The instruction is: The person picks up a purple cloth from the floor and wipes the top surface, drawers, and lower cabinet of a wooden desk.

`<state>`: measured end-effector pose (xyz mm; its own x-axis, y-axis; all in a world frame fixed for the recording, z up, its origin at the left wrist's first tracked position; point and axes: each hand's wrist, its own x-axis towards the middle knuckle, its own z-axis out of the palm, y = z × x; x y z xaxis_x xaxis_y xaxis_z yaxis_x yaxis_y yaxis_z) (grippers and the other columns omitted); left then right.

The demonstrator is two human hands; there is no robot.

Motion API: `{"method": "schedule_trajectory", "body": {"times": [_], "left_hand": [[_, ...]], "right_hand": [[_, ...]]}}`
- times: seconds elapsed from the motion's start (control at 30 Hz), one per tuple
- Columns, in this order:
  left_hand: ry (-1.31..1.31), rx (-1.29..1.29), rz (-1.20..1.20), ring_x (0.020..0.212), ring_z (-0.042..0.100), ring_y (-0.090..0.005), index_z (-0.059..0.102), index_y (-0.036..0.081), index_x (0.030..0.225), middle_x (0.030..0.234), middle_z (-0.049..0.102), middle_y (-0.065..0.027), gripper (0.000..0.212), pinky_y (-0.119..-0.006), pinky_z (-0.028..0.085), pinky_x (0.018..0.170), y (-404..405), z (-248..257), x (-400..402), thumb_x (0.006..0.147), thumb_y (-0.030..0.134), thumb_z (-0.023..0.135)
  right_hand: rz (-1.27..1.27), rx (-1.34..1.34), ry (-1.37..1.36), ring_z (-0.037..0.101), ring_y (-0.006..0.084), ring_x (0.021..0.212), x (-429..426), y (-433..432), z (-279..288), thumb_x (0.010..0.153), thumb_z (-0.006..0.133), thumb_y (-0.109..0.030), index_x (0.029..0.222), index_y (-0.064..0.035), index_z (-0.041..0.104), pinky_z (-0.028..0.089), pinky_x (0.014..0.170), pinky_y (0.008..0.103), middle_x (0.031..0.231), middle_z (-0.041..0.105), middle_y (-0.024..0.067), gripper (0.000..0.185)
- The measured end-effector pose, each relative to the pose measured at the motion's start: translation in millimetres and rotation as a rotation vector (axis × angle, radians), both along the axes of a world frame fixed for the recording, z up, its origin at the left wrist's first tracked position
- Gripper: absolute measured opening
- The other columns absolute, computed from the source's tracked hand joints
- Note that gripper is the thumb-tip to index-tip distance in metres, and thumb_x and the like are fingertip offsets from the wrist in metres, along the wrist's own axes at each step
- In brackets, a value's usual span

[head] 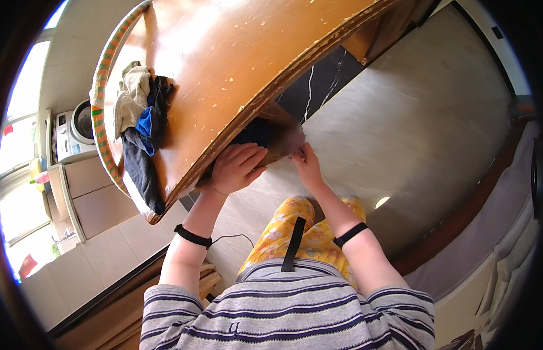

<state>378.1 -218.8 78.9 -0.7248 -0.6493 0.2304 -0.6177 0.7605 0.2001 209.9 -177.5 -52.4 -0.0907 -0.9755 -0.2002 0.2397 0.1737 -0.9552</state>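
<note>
My left hand (238, 168) lies palm down, fingers nearly straight, over the near edge of an opening below a worn wooden top (210, 105). Dark material (254, 132) shows inside the opening, beyond the fingers. At the right end of the opening, the bent fingertips of my right hand (305, 164) meet the edge of a blurred surface; whether they pinch anything cannot be told. Up on the wooden top, towards the left, lies a small heap of fabric: a beige cloth (133, 94), a blue piece (145, 123) and a dark grey piece (142, 170).
A striped, curved band (103, 127) runs along the left side of the wooden top. Grey floor (398, 113) stretches to the right, towards a bed-like edge (486, 183). A front-loading washing machine (74, 131) stands far left. A thin cable (232, 236) lies near the legs.
</note>
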Motion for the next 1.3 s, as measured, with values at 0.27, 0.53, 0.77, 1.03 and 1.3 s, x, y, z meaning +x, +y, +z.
{"method": "schedule_trajectory", "body": {"times": [0.27,0.53,0.77,1.03,1.3], "left_hand": [[-0.055,-0.009,-0.053,0.109,0.045,-0.0219,0.059,0.004,0.085,0.107,0.053,-0.0063,0.018,-0.035,0.037,0.09,18.0,-24.2,5.1,0.069,0.006,0.053],[0.145,0.284,0.032,0.097,0.049,-0.0263,0.06,0.006,0.084,0.1,0.054,-0.008,0.022,-0.037,0.04,0.083,18.3,-58.0,-44.8,0.062,0.001,0.058],[0.249,0.289,-0.006,0.1,0.048,-0.0275,0.058,0.006,0.094,0.108,0.051,-0.0107,0.025,-0.036,0.039,0.083,-36.3,-38.6,-158.3,0.069,0.007,0.059],[0.312,0.7,0.084,0.107,0.042,-0.0237,0.037,0.003,0.12,0.116,0.042,-0.0139,0.054,-0.031,0.038,0.085,-60.8,-72.6,-214.1,0.072,0.014,0.06],[0.85,1.166,0.239,0.077,0.051,-0.0088,0.049,0.0,0.092,0.083,0.054,-0.0033,0.016,-0.022,0.042,0.073,-80.2,-58.6,-229.8,0.078,0.005,0.05]], "right_hand": [[0.273,-0.044,-0.006,0.055,0.0158,0.069,20.1,11.2,25.8,0.08,0.048,-0.004,0.109,-0.0012,0.044,0.044,0.063,0.0282,0.083,0.057,0.0104,0.029],[-0.221,0.37,-0.079,0.053,0.0146,0.075,-73.3,3.4,-29.0,0.076,0.049,-0.01,0.106,-0.003,0.048,0.043,0.067,0.026,0.087,0.056,0.0077,0.031],[-0.505,0.208,-0.166,0.052,0.0151,0.081,-136.0,-35.4,22.2,0.074,0.053,-0.012,0.107,0.0025,0.046,0.042,0.072,0.0251,0.094,0.054,0.0091,0.036],[-0.427,0.027,-0.347,0.05,0.0101,0.082,-175.0,-40.3,81.7,0.078,0.052,-0.014,0.101,-0.002,0.052,0.039,0.074,0.0238,0.088,0.054,0.0025,0.026],[-0.55,-0.104,0.009,0.05,0.016,0.091,-180.4,-59.8,71.4,0.076,0.055,-0.006,0.111,-0.0035,0.045,0.043,0.074,0.0267,0.101,0.049,0.0074,0.037]]}}
